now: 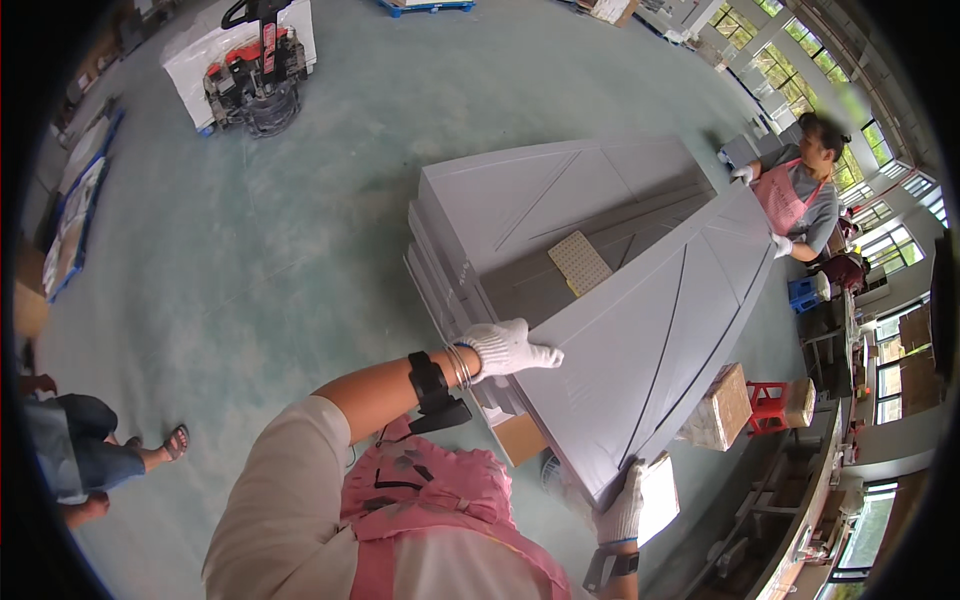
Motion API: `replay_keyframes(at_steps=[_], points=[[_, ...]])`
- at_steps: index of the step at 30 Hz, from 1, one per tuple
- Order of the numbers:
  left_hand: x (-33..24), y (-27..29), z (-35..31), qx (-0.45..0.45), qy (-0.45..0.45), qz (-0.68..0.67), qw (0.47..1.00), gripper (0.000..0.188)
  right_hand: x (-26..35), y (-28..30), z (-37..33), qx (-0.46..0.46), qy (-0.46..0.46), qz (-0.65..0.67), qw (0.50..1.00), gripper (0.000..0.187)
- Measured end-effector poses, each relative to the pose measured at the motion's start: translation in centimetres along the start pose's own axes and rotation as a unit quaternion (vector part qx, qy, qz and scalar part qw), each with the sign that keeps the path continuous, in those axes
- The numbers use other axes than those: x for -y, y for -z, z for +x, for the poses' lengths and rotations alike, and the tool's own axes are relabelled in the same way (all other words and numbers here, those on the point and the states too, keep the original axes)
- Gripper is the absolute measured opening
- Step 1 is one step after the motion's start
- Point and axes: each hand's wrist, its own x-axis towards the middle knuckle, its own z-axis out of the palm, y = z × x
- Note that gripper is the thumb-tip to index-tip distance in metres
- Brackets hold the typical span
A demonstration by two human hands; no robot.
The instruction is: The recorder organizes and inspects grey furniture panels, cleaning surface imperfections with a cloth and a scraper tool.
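A large grey panel (640, 340) with long diagonal grooves is held tilted over a stack of similar grey panels (520, 200). My left hand (512, 348), in a white knit glove, is closed over the panel's near left corner, with fingers lying on its face. My gloved right hand (622, 508) grips the panel's near right corner; its fingertips are partly hidden behind the edge. At the far end, a co-worker (795, 195) in a pink apron and white gloves has both hands at the same panel. A beige perforated sheet (580, 263) lies on the stack beside the raised panel.
A pallet jack (255, 75) stands by a white wrapped load at the back left. Cartons (722, 408) and a red stool (767, 408) are to the right, before a long workbench (810, 500). Another person's legs (110, 450) show at the left.
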Motion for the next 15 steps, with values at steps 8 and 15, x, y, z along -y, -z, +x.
replay_keyframes(at_steps=[8, 15], points=[[4.9, 16.3, 5.4, -0.055, 0.051, -0.052, 0.996, 0.103, 2.8, -16.5, 4.4, 0.238, -0.041, 0.033, 0.97, 0.07], [10.2, 27.4, 14.6, -0.11, 0.08, -0.059, 0.989, 0.11, 0.9, -29.7, 13.3, 0.365, -0.062, 0.074, 0.926, 0.061]])
